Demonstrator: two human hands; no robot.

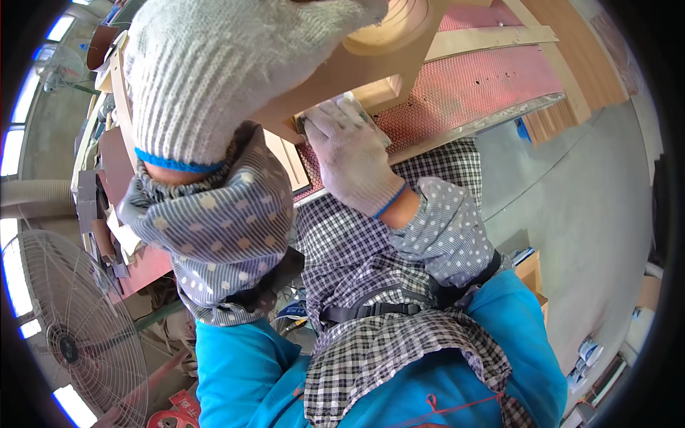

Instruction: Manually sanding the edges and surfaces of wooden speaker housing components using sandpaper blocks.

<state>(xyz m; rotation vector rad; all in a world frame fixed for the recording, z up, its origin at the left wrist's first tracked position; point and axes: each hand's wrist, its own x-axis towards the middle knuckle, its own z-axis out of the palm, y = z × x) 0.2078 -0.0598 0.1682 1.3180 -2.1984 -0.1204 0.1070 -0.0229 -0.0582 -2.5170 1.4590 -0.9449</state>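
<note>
A pale wooden box-like piece [407, 60] stands tilted on a pink textured mat [492, 75]. It has a round recess at the top and a rectangular opening lower down. My left hand [235, 71], in a white knit glove with a blue cuff, looms large at the upper left and holds the piece's upper side; most of its fingers are cut off or hidden. My right hand [349, 153], gloved too, presses against the lower edge beside the rectangular opening. Its fingers are bent together over something small and dark, mostly covered by the glove.
Wooden boards [571, 57] lie at the far right of the bench, with a light strip [492, 41] across the mat. A large caged fan [71, 342] stands at the lower left. Behind it, a pink-topped table [146, 271] carries stacked offcuts. Grey floor [571, 207] stretches to the right.
</note>
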